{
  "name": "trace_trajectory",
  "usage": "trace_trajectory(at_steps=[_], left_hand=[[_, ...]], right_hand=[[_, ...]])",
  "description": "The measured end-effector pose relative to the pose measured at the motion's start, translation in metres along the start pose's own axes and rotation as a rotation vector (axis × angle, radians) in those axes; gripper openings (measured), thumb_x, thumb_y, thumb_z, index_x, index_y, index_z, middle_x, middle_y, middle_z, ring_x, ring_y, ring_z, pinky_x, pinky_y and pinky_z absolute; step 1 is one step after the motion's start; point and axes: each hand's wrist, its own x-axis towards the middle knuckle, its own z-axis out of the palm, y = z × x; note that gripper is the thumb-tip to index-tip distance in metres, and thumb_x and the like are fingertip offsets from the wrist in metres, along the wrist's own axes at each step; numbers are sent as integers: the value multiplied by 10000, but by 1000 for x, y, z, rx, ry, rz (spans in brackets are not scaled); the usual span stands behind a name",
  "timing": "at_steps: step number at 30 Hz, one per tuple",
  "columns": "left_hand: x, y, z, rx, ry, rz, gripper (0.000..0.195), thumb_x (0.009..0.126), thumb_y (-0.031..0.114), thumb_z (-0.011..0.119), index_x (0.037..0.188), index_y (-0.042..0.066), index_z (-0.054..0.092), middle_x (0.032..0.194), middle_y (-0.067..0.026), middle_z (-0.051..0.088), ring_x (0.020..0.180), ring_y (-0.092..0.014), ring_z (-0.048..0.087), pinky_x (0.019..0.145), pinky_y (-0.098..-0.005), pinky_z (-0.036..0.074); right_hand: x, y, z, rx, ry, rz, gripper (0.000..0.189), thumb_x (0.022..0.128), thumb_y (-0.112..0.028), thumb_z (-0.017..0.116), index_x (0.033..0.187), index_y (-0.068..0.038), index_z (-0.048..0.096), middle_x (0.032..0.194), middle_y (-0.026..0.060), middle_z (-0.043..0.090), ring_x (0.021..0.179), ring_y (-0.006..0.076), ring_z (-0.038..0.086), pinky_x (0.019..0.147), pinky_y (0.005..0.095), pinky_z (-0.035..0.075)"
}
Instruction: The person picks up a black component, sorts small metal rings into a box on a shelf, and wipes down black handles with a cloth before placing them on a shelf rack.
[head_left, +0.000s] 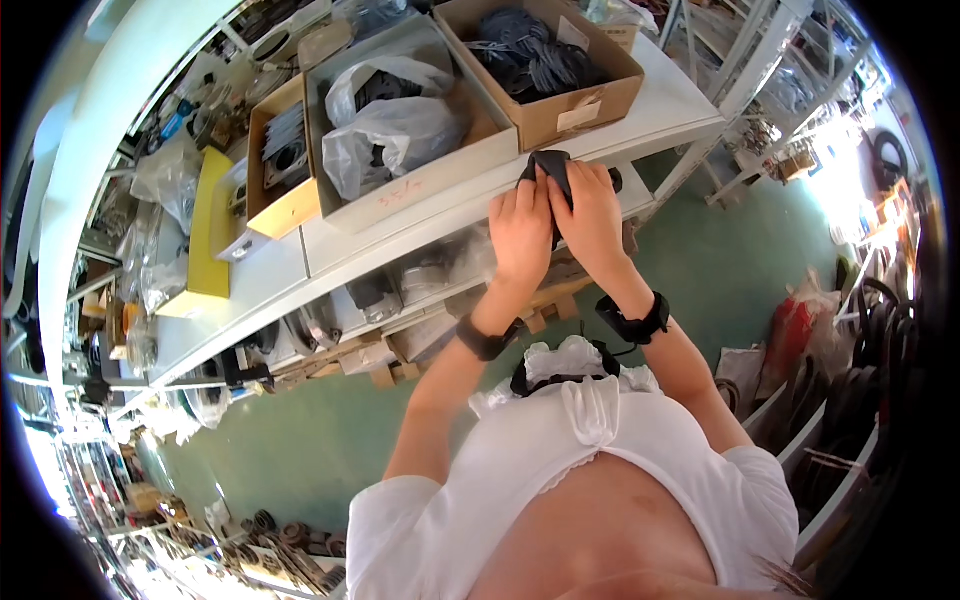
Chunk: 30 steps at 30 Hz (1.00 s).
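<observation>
A dark, soft-looking item (551, 163), perhaps cloth or rubber, is held between my two hands at the front edge of the shelf. My left hand (523, 229) grips it from the left, fingers bent over it. From the other side my right hand (592, 217) closes on the same item, its fingers pressed near those of the left. Part of the item is hidden under the fingers, so its full shape cannot be told. Just beyond the hands stands an open cardboard box (580, 116) with dark coiled cords or gaskets.
A larger grey box (416, 191) with plastic-bagged dark parts, a small cardboard box (281, 219) and a yellow box (214, 225) line the white shelf (330, 262). Bagged parts fill the lower shelf. A metal upright (686, 169) stands to the right.
</observation>
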Motion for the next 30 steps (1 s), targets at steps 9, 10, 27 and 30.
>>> trace_trajectory(at_steps=[9,10,27,30], left_hand=[[-31,-37,-53,-72,-33,-133,122,627,15,575,749,19,585,757,-87,541,601,-286,515,538,-362,405],[-38,-44,-59,-64,15,-158,139,618,11,591,757,17,596,763,-88,551,600,-287,522,539,-360,410],[-15,-49,-50,-206,-31,-168,75,674,58,621,709,60,555,701,-55,532,588,-250,530,517,-326,411],[4,-33,-38,-257,-65,-164,67,694,87,614,722,75,554,719,-48,543,616,-261,540,520,-337,411]], right_hand=[[1,-49,25,13,11,-190,101,631,-115,556,682,-74,479,692,67,498,710,267,502,634,376,388],[-1,-59,25,28,-156,-149,146,658,-122,594,747,-52,501,789,89,521,783,271,494,682,375,390],[-12,-52,28,115,-70,6,217,660,-120,579,854,-35,531,853,86,542,844,280,492,722,368,415],[-8,-36,19,48,-15,72,217,669,-113,565,865,-29,521,837,95,536,826,292,489,715,377,420]])
